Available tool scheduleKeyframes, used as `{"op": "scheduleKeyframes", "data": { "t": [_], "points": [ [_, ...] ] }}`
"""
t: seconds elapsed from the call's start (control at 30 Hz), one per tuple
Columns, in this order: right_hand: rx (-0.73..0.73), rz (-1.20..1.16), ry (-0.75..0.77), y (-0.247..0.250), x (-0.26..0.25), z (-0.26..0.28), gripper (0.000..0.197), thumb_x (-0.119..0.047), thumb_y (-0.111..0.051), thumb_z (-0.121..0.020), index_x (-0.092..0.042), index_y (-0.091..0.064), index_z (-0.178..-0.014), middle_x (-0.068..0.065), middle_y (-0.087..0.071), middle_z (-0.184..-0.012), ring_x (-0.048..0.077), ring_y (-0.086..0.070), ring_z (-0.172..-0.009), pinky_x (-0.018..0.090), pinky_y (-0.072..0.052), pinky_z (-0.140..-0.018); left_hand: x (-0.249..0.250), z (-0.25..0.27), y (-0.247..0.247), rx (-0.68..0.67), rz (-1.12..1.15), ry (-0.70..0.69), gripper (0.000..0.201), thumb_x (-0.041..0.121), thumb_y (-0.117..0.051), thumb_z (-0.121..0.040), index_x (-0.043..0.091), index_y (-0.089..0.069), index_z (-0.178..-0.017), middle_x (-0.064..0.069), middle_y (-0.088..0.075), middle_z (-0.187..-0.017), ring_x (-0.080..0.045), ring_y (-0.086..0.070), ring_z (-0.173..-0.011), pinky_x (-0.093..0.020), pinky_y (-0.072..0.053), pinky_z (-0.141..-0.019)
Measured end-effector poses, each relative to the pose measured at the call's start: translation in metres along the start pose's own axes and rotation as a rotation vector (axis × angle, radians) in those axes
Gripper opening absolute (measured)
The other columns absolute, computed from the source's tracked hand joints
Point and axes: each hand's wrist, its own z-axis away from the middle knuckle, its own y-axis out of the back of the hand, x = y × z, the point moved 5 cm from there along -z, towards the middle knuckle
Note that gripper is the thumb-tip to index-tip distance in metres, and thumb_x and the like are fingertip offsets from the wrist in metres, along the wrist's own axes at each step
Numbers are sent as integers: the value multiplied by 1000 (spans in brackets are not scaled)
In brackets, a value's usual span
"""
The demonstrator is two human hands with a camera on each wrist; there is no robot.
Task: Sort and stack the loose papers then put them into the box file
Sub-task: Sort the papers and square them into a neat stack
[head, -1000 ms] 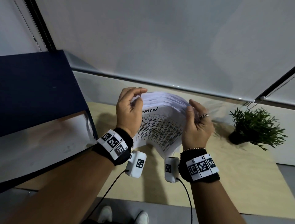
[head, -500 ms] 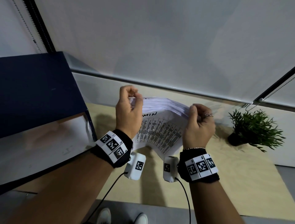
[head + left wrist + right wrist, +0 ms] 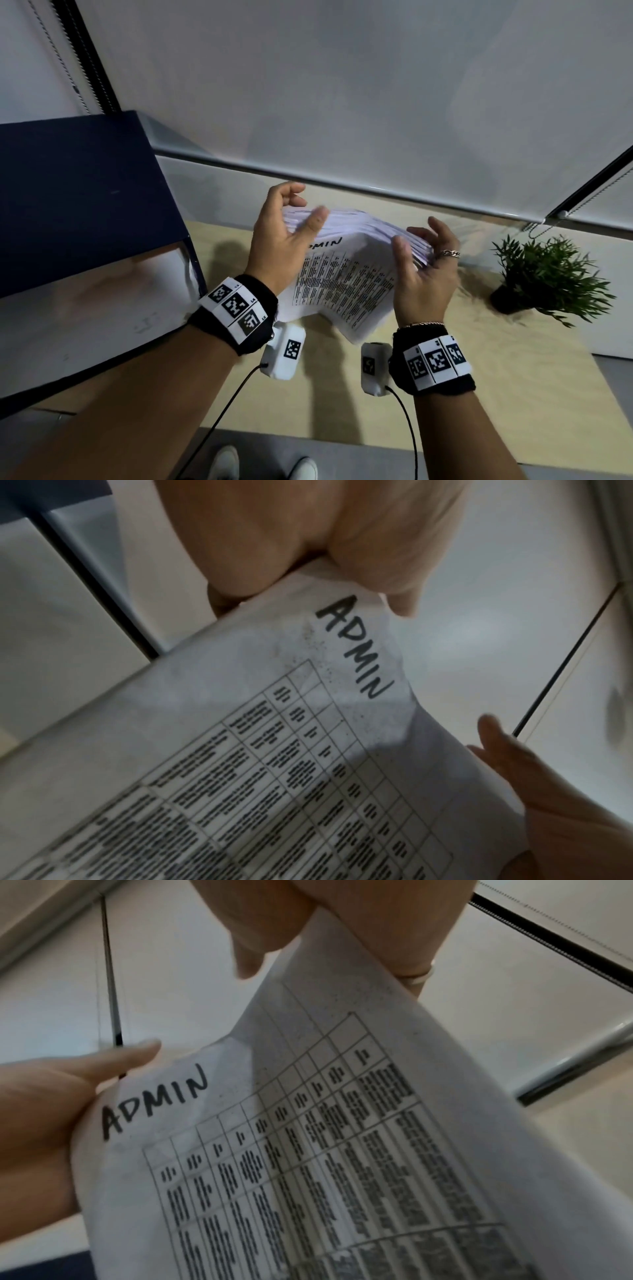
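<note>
Fingers (image 3: 289, 189) spread, hands (image 3: 275, 248) (image 3: 423, 287) grip bowed printed papers (image 3: 346, 281)

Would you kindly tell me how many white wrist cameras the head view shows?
2. One wrist camera hangs below the left wrist, the other below the right wrist. None appears hidden.

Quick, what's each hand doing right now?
Left hand: holding the paper stack at its top left corner.
Right hand: holding the stack's right edge, fingers loosely curled.
</note>
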Motion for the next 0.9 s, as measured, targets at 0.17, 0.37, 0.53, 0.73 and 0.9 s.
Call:
{"op": "scheduleKeyframes", "data": {
  "t": [0.17,0.37,0.53,0.73,0.9],
  "points": [
    [-17,12,-43,1,12,-2,22,-15,-74,-83,-23,-63,-101,-10,-70,-89,-2,-67,-80,24,-53,-77,0,5,-2,-109,116,28,65,41,-80,-69,20,-49,-121,-1,-61,-104,-9,-60,-97,-32,-52,-93],
    [-39,-130,-44,1,11,-6,22,-6,-70,-87,-18,-62,-103,-12,-68,-98,8,-64,-94,22,-54,-80,-16,7,-1,-41,-32,51,60,17,-85,-69,19,-51,-118,14,-56,-110,16,-50,-101,4,-32,-86],
    [66,-165,-25,1,7,-10,10,-8,-70,-86,-10,-63,-93,-5,-68,-85,1,-63,-78,19,-51,-71,-30,11,-6,-25,16,186,69,31,-86,-65,27,-46,-121,19,-52,-108,7,-49,-98,0,-35,-85],
    [135,-190,-74,0,8,-9,24,-10,-64,-91,-4,-60,-113,-5,-61,-85,-2,-60,-73,17,-49,-70,-28,15,-9,106,10,224,74,32,-88,-64,23,-45,-123,20,-46,-99,19,-46,-87,4,-36,-74],
    [-33,-111,-126,1,12,-1,53,-3,-78,-76,0,-52,-122,-9,-61,-97,-16,-61,-81,9,-49,-77,-35,22,-12,159,43,283,59,18,-86,-69,25,-50,-115,11,-62,-95,8,-62,-89,-18,-53,-86]
  ]
}}
